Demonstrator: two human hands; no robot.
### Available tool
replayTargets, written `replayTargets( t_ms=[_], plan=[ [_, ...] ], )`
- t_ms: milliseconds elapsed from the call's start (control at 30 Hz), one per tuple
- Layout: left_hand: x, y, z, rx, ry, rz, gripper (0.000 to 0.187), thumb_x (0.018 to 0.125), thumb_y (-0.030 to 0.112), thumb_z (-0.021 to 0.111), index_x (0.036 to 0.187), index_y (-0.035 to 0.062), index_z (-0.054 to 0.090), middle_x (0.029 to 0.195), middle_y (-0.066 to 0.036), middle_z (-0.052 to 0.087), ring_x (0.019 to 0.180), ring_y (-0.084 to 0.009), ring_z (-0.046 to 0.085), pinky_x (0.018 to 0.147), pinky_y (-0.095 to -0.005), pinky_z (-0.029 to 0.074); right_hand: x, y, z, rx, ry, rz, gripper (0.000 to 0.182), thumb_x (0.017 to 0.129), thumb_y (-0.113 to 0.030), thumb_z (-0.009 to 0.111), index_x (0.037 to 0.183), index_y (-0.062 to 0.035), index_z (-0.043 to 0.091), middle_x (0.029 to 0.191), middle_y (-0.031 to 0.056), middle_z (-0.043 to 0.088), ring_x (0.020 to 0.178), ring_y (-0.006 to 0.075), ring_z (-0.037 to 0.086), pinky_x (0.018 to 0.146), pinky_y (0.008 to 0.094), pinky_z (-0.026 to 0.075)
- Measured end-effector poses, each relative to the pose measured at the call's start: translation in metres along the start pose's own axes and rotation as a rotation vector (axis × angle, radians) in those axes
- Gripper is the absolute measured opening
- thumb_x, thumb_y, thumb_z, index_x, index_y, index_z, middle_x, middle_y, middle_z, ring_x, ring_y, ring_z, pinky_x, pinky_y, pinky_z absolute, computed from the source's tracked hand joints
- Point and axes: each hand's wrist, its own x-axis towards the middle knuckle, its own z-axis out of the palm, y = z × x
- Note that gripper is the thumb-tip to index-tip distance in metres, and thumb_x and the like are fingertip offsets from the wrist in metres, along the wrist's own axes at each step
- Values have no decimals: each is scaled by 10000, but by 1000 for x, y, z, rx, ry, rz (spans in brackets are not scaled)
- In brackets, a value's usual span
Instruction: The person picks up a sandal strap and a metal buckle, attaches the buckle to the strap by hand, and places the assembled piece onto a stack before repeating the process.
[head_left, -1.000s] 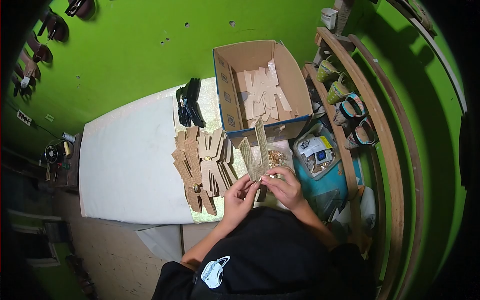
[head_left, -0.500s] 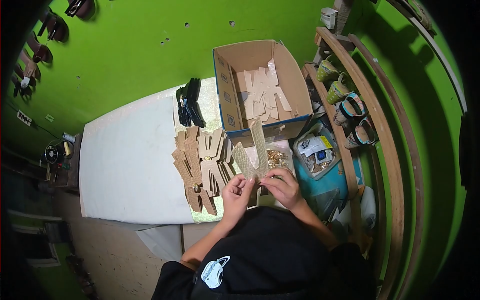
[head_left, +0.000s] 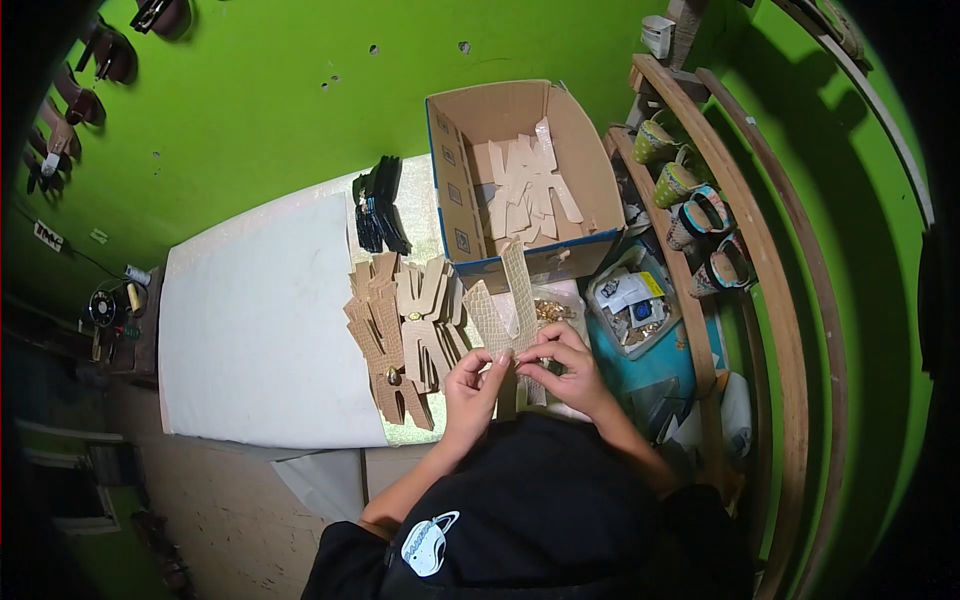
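Note:
Both hands are at a beige, crocodile-textured sandal strap (head_left: 517, 290), X-shaped, with two long ends pointing away from me. My left hand (head_left: 474, 385) pinches it near its narrow middle, thumb on top. On the other side of that middle, my right hand (head_left: 562, 368) is closed with thumb and fingertips together. Whether a small ornament sits between those fingertips is too small to tell. Left of my hands lie stacks of similar straps (head_left: 376, 320), some with gold ornaments (head_left: 414, 317) at the centre. A bag of gold-coloured ornaments (head_left: 553, 308) lies just beyond my right hand.
A cardboard box (head_left: 445, 185) holding loose beige strap pieces stands at the back. Black straps (head_left: 378, 205) lie left of it on the white-covered table (head_left: 260, 330). To the right are a plastic tub (head_left: 632, 340) of small parts and a wooden rack (head_left: 780, 300) with shoes.
The strap has tilted slightly, showing its scale texture more clearly. My right hand has shifted up a little at the strap's middle, and my left hand has stayed nearly still.

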Motion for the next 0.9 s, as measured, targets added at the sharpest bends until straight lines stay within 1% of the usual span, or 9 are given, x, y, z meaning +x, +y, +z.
replayTargets(
  t_ms=[233, 467, 567, 633, 733, 867, 900],
  plan=[
    [-1, 4, 0, 11, -2, -44, 72, 816, 72, 520, 829, 8, 549, 734, 9, 558, 591, 20, 456, 494, -115, 336, 0, -1, 0, 12, 10, 11, 176, 624, -31, 675, 792, -33, 622, 742, 46, 428, 683, 149, 436, 617, 239, 373],
    [-1, 4, 0, 12, 31, -31, 65, 816, 71, 521, 807, 14, 551, 709, 21, 551, 582, 24, 442, 489, -113, 325, 0, -2, 3, 61, 27, 54, 153, 629, -11, 665, 774, -30, 621, 737, 43, 441, 687, 143, 448, 622, 238, 380],
    [-1, 2, -1, 21, 25, -46, 67, 815, 75, 523, 802, 16, 551, 695, 30, 541, 561, 29, 421, 474, -114, 305, -2, 3, 4, 82, 41, 44, 142, 630, -5, 662, 764, -31, 623, 743, 44, 451, 693, 139, 458, 628, 235, 383],
    [-1, -1, -3, 27, 16, -75, 67, 815, 80, 525, 798, 19, 549, 675, 41, 527, 538, 33, 394, 457, -117, 280, -4, 4, 3, 118, 36, 91, 137, 630, -9, 665, 759, -34, 625, 745, 45, 458, 703, 137, 462, 633, 231, 383],
    [-1, 3, 3, 38, 33, -59, 66, 816, 81, 523, 791, 23, 543, 660, 47, 518, 527, 34, 382, 447, -119, 271, -4, 4, 3, 109, 22, 121, 149, 613, 11, 672, 748, -33, 630, 758, 40, 452, 728, 129, 454, 651, 221, 367],
    [0, 2, 1, 30, 18, -70, 63, 817, 80, 521, 792, 23, 536, 671, 45, 520, 531, 34, 385, 448, -120, 274, -4, 6, 3, 123, 18, 133, 133, 620, 16, 670, 739, -31, 632, 787, 39, 447, 740, 116, 450, 650, 217, 368],
    [0, 3, 3, 14, 23, -56, 62, 818, 79, 520, 795, 23, 534, 681, 43, 523, 537, 33, 388, 452, -120, 277, -6, 10, 4, 169, 10, 137, 173, 629, 28, 662, 783, -24, 604, 817, 38, 442, 746, 107, 446, 660, 211, 371]
  ],
)
